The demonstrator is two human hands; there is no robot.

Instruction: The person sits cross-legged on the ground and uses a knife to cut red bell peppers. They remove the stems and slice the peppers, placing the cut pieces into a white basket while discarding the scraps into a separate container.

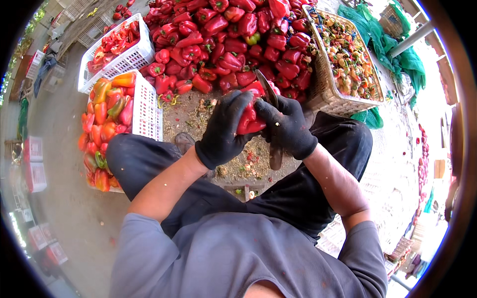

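Between my legs, both black-gloved hands meet at a red bell pepper (pixel 249 120). My left hand (pixel 227 128) is closed around the pepper's left side. My right hand (pixel 288 124) grips a knife (pixel 267 89), its blade pointing up and away from me and its handle end showing below the palm. The right thumb lies against the pepper, whose top is partly behind the glove and blade. Just beyond the hands rises a large heap of red bell peppers (pixel 231 48).
At left stand a white plastic crate (pixel 147 106) of red, orange and green peppers and another white crate (pixel 143 48) of cut red pieces. A dirty crate (pixel 324 82) of pepper cores stands at right, near green netting (pixel 410 67). Seeds and scraps litter the floor (pixel 186 115).
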